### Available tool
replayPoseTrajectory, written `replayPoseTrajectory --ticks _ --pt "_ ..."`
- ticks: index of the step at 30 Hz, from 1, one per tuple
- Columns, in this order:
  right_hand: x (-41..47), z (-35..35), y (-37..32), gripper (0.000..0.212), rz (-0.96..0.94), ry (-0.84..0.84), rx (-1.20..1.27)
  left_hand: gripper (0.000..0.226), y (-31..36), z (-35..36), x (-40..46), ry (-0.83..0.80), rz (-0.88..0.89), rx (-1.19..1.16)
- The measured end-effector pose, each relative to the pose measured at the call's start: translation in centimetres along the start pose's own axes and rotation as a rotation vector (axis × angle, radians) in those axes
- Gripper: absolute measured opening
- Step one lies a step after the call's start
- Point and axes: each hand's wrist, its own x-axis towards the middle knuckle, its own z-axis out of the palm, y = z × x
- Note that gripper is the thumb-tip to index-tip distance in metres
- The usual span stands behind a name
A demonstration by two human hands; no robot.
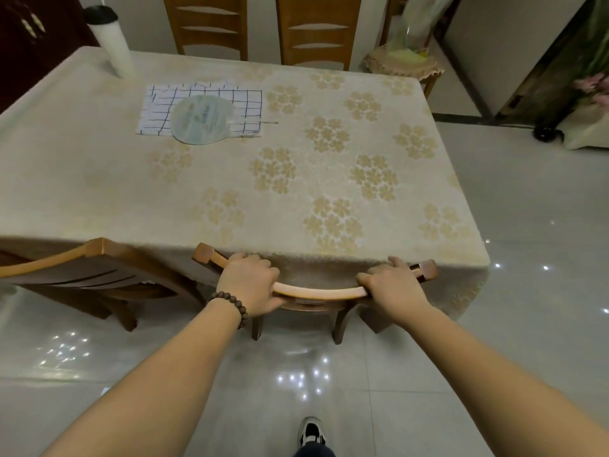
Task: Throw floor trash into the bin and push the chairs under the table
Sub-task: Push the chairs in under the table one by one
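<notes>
Left hand [247,282] and right hand [392,285] both gripping the top rail of one chair [316,293] tucked against the surface [230,179], second chair [89,275] alongside, two more chairs opposite

Single head view, looking forward-down over table [329,199], close above floor [527,324].

chair [321,293] | wooden, upright (curved top rail) | seat tucked under table [329,199] | second chair [82,275] just beside
</notes>
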Motion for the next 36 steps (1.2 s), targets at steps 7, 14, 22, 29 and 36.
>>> replayPoseTrajectory --ticks 7,14,22,29,36 --pt "-0.5 0.4 -0.2 0.09 0.054 0.12 0.081 0.078 0.4 0.3 -0.2 0.097 -0.048 -0.085" --pt "-0.7 0.7 -2.0 0.094 0.11 0.175 0.11 0.104 -1.2 0.2 -0.1 0.038 0.044 -0.067" --pt "1.1 0.4 -2.8 0.078 0.429 0.371 0.312 0.103 -0.8 -0.3 0.4 0.093 -0.278 -0.122" --pt "1.7 1.6 -0.3 0.071 0.461 0.371 0.214 0.092 1.5 0.4 1.8 0.146 -0.326 -0.162" --pt "1.9 1.1 -1.3 0.073 0.496 0.293 0.209 0.09 0.4 0.4 2.0 0.065 -0.312 -0.158"
